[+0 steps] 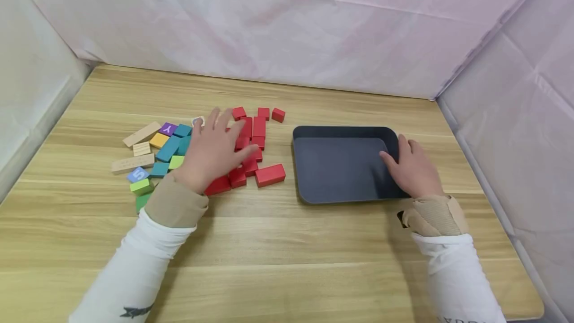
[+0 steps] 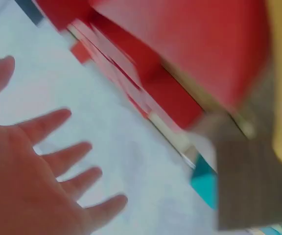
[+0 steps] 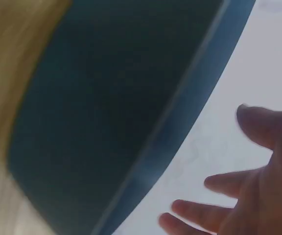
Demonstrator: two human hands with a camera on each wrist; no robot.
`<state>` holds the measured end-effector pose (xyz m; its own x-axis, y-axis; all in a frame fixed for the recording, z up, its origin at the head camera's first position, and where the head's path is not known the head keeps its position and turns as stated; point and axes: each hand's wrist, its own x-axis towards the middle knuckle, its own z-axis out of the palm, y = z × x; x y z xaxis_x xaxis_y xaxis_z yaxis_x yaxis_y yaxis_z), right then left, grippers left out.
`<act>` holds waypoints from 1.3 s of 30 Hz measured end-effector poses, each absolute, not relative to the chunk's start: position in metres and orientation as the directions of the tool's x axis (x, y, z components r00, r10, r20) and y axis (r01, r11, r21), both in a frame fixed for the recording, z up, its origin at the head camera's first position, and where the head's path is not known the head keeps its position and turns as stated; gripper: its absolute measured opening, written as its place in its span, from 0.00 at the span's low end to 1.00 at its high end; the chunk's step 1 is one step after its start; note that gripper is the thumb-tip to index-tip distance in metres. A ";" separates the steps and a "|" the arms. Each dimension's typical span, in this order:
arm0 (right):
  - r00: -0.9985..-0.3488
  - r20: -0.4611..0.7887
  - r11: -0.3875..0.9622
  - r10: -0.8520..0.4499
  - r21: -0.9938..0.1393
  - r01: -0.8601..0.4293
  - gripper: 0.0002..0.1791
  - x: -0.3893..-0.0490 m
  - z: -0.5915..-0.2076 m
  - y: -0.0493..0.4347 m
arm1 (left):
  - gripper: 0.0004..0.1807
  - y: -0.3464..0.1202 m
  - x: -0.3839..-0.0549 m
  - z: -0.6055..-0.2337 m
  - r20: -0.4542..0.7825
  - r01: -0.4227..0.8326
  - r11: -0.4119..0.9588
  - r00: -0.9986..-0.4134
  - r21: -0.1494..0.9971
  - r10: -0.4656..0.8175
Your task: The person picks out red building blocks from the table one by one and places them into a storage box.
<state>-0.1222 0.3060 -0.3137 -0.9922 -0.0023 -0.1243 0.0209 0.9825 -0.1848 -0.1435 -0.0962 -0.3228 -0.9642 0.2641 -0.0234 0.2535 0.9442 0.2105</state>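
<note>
In the head view my left hand [image 1: 213, 151], fingers spread and holding nothing, hovers palm down over the left part of a group of red blocks [image 1: 259, 127]. It hides some of them. The left wrist view shows those straight, parted fingers [image 2: 65, 159] beside large blurred red blocks [image 2: 173, 95]. At the right end of a dark grey rectangular tray [image 1: 341, 168] is my right hand [image 1: 416, 171], its thumb over the tray's inside and its other fingers by the outer rim. Its fingers look loose and parted in the right wrist view, alongside the tray wall [image 3: 180, 122].
Left of the red blocks lie mixed wooden blocks: teal ones [image 1: 168, 148], a purple one with a letter [image 1: 168, 129], a yellow one [image 1: 159, 140], green ones [image 1: 141, 186] and plain wood ones [image 1: 133, 163]. White cloth walls [image 1: 287, 29] enclose the wooden table [image 1: 287, 263] at back and sides.
</note>
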 end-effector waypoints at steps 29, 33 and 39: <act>-0.934 -0.355 0.933 -0.050 -0.351 0.084 0.38 -0.102 -0.343 0.369 | 0.29 -0.031 -0.114 -0.346 -0.108 0.333 0.919 -0.927 0.213 0.360; -0.933 -0.352 0.916 -0.075 -0.395 0.075 0.35 -0.099 -0.348 0.370 | 0.30 -0.031 -0.114 -0.346 -0.141 0.324 0.915 -0.921 0.239 0.363; -0.908 -0.396 0.825 -0.134 -0.553 0.120 0.25 -0.095 -0.354 0.369 | 0.32 -0.029 -0.108 -0.345 -0.170 0.309 0.914 -0.918 0.262 0.359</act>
